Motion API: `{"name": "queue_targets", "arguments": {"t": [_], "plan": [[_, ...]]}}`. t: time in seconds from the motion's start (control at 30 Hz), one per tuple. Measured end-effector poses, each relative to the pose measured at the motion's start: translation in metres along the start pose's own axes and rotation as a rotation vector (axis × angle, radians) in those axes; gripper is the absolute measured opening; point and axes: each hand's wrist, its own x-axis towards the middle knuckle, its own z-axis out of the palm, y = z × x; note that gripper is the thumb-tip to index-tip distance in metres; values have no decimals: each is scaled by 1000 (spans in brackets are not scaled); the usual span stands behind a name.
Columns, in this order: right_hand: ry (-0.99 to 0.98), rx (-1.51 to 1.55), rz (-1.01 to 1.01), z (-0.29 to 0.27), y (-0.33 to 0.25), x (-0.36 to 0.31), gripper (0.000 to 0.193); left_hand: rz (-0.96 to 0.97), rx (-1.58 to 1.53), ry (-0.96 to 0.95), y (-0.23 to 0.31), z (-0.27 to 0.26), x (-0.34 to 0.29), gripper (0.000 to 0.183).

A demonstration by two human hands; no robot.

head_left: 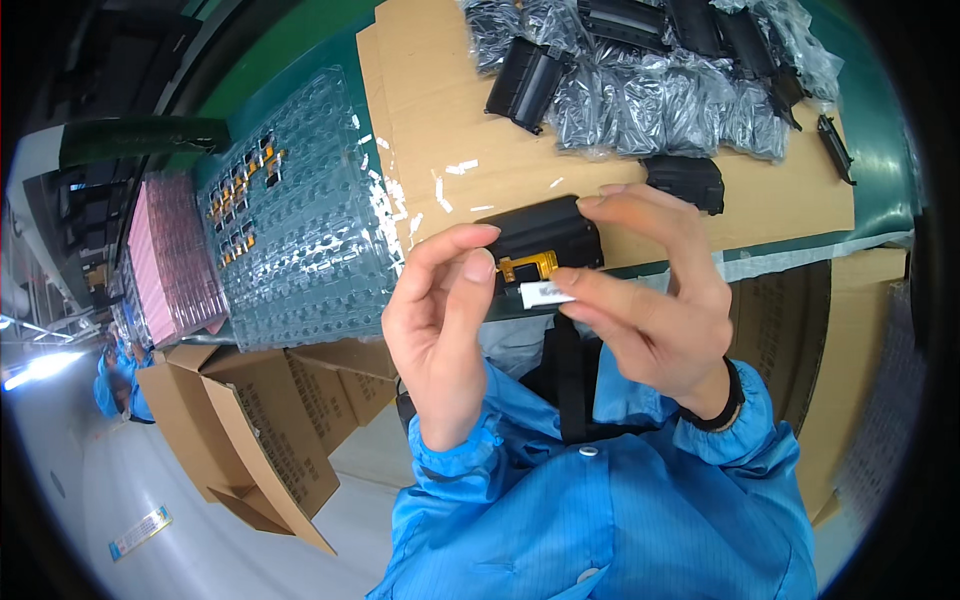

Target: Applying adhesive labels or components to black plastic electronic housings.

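Between my two hands is a black plastic housing [545,229], held above the near edge of the cardboard sheet. An orange flex circuit [530,266] with a dark part on it lies against the housing's near side. My left hand [440,320] pinches the housing's left end and the flex circuit's left end between thumb and forefinger. At the right, my right hand [655,300] steadies the housing's far right corner with a fingertip. Its thumb and forefinger pinch a small white printed tab [545,294], which hangs at the flex circuit's near edge.
On the cardboard sheet [430,110] lie bagged black parts [640,110], loose black housings [526,84] and white paper scraps [440,190]. Left of it, a clear blister tray [310,220] carries several flex circuits [240,185]. Stacked trays [175,255] and an open carton [250,440] stand further left.
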Motion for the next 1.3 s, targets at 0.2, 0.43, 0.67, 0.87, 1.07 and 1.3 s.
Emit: {"name": "queue_targets", "arguments": {"t": [0.2, 0.43, 0.67, 0.87, 1.07, 1.3], "plan": [[61, 312, 375, 0, -6, 4, 17, 94, 10, -38, 0, 2, -2, 18], [14, 308, 524, -11, -15, 17, 15, 267, 63, -130, 1, 9, 1, 21], [161, 234, 483, -16, -21, 18, 19, 166, -127, -49, 0, 10, -1, 24], [39, 770, 928, 3, -24, 11, 20, 129, -188, -68, -2, 13, -1, 25], [234, 779, 803, 23, -23, 2, 17, 148, -175, -38, -3, 20, -1, 25], [206, 722, 865, 28, -17, 5, 16, 59, -130, 48, -11, 25, 3, 38]]}}
